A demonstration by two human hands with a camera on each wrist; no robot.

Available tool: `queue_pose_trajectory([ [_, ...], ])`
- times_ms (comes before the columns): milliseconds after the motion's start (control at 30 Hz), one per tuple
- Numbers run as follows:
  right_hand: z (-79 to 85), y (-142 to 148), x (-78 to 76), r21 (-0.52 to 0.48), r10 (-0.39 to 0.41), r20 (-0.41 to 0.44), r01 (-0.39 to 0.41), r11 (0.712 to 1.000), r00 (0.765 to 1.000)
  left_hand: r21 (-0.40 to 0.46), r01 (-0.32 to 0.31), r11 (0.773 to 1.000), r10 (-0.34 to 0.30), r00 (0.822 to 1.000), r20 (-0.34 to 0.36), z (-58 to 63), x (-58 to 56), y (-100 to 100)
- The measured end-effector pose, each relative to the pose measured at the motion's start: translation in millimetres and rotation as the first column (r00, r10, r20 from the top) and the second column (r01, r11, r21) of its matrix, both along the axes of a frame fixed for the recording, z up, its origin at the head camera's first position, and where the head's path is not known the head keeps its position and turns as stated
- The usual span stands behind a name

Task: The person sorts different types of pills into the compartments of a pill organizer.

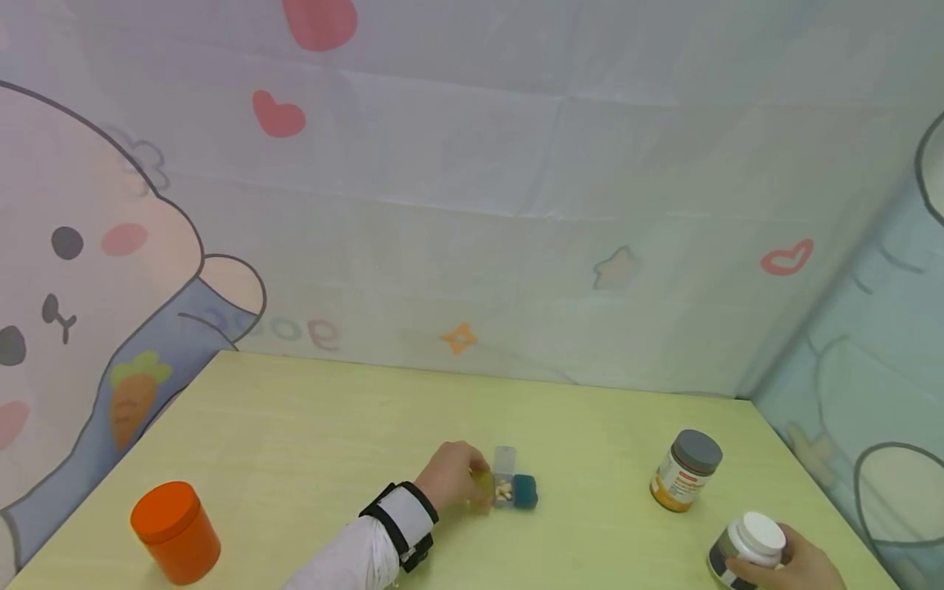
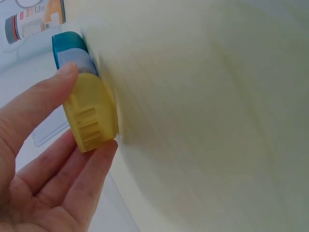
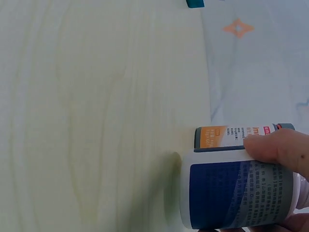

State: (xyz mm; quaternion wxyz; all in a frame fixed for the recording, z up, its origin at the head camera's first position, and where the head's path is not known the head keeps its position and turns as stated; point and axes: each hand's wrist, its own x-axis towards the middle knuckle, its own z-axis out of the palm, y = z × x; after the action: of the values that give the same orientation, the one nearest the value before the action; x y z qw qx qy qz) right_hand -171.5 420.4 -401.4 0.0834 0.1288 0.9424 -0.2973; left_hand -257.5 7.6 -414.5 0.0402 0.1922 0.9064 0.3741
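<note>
Near the middle of the table, my left hand [image 1: 456, 475] holds the yellow end of a small pill organizer [image 2: 91, 111], with the thumb on one side and fingertips at its end. Its middle compartment [image 1: 504, 490] has a clear lid [image 1: 505, 459] standing open and pale pills inside; the far compartment is teal [image 1: 525, 490]. At the right, my right hand [image 1: 805, 564] grips a white pill bottle [image 3: 236, 191] with a blue and grey label, thumb on the near side and other fingers mostly hidden beneath. Its white top [image 1: 763, 533] points up and toward that hand.
A supplement bottle with a grey lid [image 1: 686, 471] and an orange-and-white label stands just behind the white bottle. An orange jar [image 1: 177, 533] stands at the table's left. Printed cloth [image 1: 472, 205] hangs along the table's back edge and right side.
</note>
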Motion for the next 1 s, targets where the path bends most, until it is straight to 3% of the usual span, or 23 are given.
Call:
queue_pose_trajectory([
  [300, -11.8, 7, -0.5, -0.072, -0.015, -0.022, 0.013, 0.997, 1.0, 0.002, 0.007, 1.0, -0.007, 1.0, -0.017, -0.5, -1.5, 1],
  [467, 1.7, 5, -0.7, -0.121, 0.025, -0.101, -0.037, 0.992, 0.995, 0.014, 0.004, 1.0, -0.004, 1.0, -0.016, -1.8, -1.2, 1],
  [567, 15.2, -2, -1.8, -0.083, 0.051, -0.188, -0.068, 0.994, 0.981, 0.021, -0.003, 1.0, 0.003, 1.0, -0.018, -2.0, -1.5, 0],
  [800, 50.9, -30, -7.8, 0.007, 0.132, -0.392, -0.14, 0.99, 0.911, 0.02, -0.011, 1.0, 0.012, 1.0, -0.012, -2.2, -1.6, -3],
  [1000, 73.4, -70, -19.4, 0.026, 0.192, -0.542, -0.212, 0.977, 0.818, 0.027, -0.021, 0.999, 0.022, 1.0, -0.013, -2.5, -2.3, -4],
])
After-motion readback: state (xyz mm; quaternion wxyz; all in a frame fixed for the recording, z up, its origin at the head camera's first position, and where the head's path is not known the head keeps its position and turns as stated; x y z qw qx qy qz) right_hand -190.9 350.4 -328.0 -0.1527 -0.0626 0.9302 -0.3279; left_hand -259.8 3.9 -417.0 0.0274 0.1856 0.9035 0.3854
